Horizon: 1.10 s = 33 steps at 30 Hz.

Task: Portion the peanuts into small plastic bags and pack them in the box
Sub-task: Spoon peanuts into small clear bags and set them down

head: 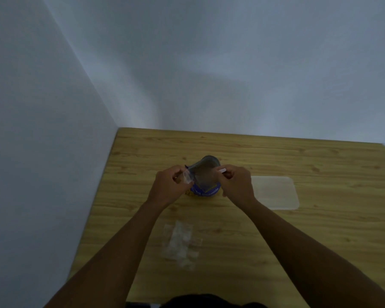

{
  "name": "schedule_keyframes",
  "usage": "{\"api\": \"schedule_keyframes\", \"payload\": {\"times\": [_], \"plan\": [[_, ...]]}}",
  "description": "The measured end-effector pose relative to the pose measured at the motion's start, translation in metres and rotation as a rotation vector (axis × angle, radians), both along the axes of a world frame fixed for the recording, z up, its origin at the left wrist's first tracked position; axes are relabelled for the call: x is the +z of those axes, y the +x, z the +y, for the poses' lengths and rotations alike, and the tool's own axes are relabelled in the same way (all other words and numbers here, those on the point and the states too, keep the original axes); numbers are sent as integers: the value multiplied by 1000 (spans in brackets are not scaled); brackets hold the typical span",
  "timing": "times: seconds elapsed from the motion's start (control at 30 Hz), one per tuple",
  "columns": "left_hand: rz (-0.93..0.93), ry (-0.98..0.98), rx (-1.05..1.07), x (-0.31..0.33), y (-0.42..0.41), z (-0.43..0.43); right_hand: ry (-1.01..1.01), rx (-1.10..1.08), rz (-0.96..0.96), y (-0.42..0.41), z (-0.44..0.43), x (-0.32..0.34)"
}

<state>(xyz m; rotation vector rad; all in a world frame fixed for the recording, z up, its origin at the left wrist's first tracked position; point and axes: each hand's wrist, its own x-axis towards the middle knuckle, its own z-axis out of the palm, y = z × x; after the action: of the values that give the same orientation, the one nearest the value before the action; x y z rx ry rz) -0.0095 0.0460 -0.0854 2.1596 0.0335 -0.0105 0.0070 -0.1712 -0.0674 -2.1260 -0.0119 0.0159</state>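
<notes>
A blue peanut pouch (206,190) stands open on the wooden table (298,241), its silver inside showing. My left hand (169,185) holds a small clear plastic bag (187,177) at the pouch's left rim. On the pouch's right side, my right hand (236,183) pinches a white spoon handle (222,170) that points into the mouth. A few peanuts (189,193) show at the pouch's lower left. The spoon's bowl is hidden inside the pouch.
A translucent plastic box or lid (276,193) lies flat to the right of the pouch. Several empty clear bags (180,243) lie on the table nearer to me. Walls border the table at the back and left.
</notes>
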Motion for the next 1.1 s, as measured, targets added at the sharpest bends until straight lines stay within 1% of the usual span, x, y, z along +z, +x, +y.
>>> {"api": "schedule_keyframes", "payload": {"times": [0.17, 0.3, 0.5, 0.63, 0.97, 1.1], "plan": [[4, 23, -10, 2, -1, 1, 70, -129, 72, 3, -3, 1], [6, 16, -18, 3, -1, 1, 114, -141, 106, 2, -4, 4], [28, 29, -9, 2, -1, 1, 329, -291, 309, 13, -11, 4], [26, 20, 3, 9, -3, 1, 440, -343, 397, 17, -14, 7], [-16, 68, 81, 20, -1, -4, 548, -423, 528, 21, -34, 21], [-21, 69, 101, 21, 4, -12, 584, -408, 503, 26, -45, 33]]}}
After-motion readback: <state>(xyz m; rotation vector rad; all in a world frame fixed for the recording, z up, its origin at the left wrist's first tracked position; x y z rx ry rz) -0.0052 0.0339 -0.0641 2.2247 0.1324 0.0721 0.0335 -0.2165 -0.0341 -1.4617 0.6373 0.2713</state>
